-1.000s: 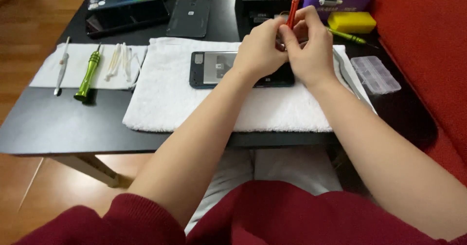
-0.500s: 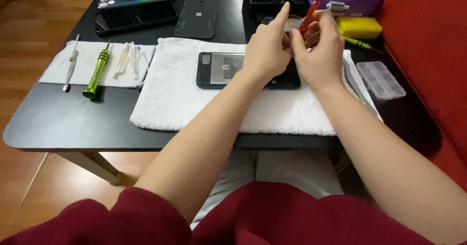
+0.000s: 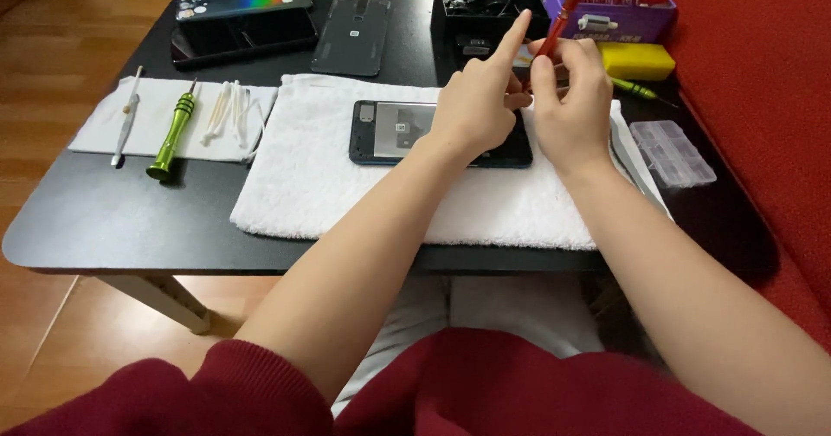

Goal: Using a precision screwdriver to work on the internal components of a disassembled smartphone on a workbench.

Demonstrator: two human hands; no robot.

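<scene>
Now, right hand (image 3: pixel 567 107) grip on red screwdriver (image 3: pixel 561 13), left hand (image 3: pixel 474 107) index up

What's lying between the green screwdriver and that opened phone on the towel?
In the head view, a bunch of cotton swabs lies on the small white cloth between the green screwdriver and the opened phone, then bare white towel.

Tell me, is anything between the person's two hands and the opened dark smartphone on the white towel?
Nothing visible does. The left hand and right hand hang right over the right end of the opened dark smartphone on the white towel. The right hand holds a slim red screwdriver, its tip hidden by the fingers.
</scene>
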